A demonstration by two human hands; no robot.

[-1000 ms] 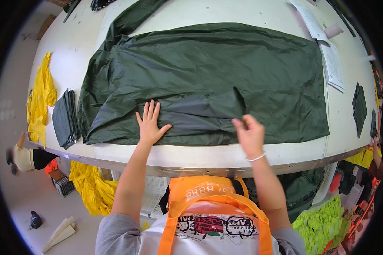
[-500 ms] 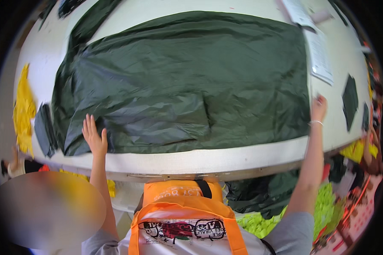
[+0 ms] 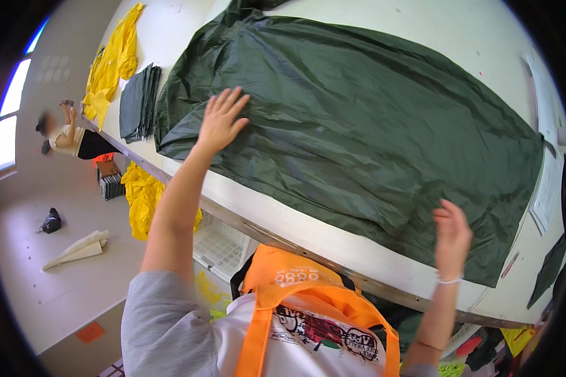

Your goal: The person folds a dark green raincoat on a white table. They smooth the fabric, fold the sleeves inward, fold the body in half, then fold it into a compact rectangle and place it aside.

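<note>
A large dark green garment (image 3: 358,113) of thin, shiny, creased fabric lies spread across the white table. My left hand (image 3: 222,120) rests flat on its left part, fingers spread and holding nothing. Over the garment's near right part is my right hand (image 3: 451,235), its fingers loosely bent and apart, with nothing visible in them. Whether that hand touches the fabric I cannot tell. A stack of folded dark green pieces (image 3: 139,103) lies just left of the garment.
Yellow fabric (image 3: 114,63) lies at the table's far left, and more yellow fabric (image 3: 143,198) hangs below the edge. White papers (image 3: 547,188) and a small pen-like item (image 3: 510,265) are on the right. A white plastic crate (image 3: 220,245) stands under the table. Another person (image 3: 69,135) stands far left.
The view has turned toward the left. My right hand has come from beside the garment's right edge to over its near right part. My left hand now lies farther in on the fabric.
</note>
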